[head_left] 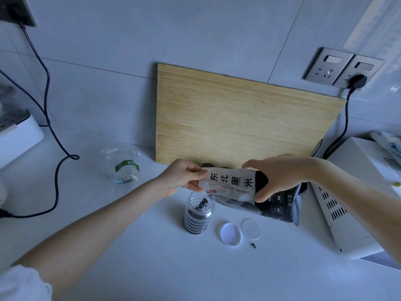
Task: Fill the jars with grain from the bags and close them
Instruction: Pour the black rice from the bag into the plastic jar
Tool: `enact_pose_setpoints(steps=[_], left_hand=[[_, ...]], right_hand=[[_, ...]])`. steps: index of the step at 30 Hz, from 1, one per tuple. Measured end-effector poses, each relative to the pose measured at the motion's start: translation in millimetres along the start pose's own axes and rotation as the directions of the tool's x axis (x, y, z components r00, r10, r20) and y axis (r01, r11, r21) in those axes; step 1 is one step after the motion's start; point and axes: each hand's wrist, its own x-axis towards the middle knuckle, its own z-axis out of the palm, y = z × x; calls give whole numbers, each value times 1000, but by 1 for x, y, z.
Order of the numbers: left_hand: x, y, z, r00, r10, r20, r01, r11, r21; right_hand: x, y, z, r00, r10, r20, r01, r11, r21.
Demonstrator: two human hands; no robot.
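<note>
Leaning on the wall, a board (pixel 238 118) is seen behind the jar (pixel 198 213). Above the jar the bag (pixel 243 192) is tilted, pinched by the left hand (pixel 182 177) and gripped by the right hand (pixel 280 177). The jar is partly filled with grain (pixel 196 221); lids (pixel 231 233) lie right of it.

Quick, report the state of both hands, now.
The left hand pinches the pouring end of the rice bag above the jar.
The right hand grips the rice bag's middle.

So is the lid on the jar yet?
No, the jar stands open under the bag while dark grain pours in, and a white lid lies on the counter beside it.
</note>
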Motion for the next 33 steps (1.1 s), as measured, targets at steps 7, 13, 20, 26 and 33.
enact_pose_setpoints(steps=[7,13,20,26,33], left_hand=[[0,-1,-1,1000,2,-5,-2,1000,-13],[0,-2,-2,1000,4,-6,-4,1000,-23],[0,-3,-3,1000,3,-6,-4,1000,-24],[0,-5,-4,1000,-4,-8,4,999,-34],[0,-4,-4,1000,-5,-11,4,999,-35]], right_hand=[[1,-1,-3,1000,-5,17,5,1000,0],[2,-2,-4,1000,-6,1,6,999,-34],[4,-2,-4,1000,-3,17,3,999,-32],[4,-4,-4,1000,-3,25,3,1000,-30],[4,-4,-7,1000,2,31,-1,999,-33]])
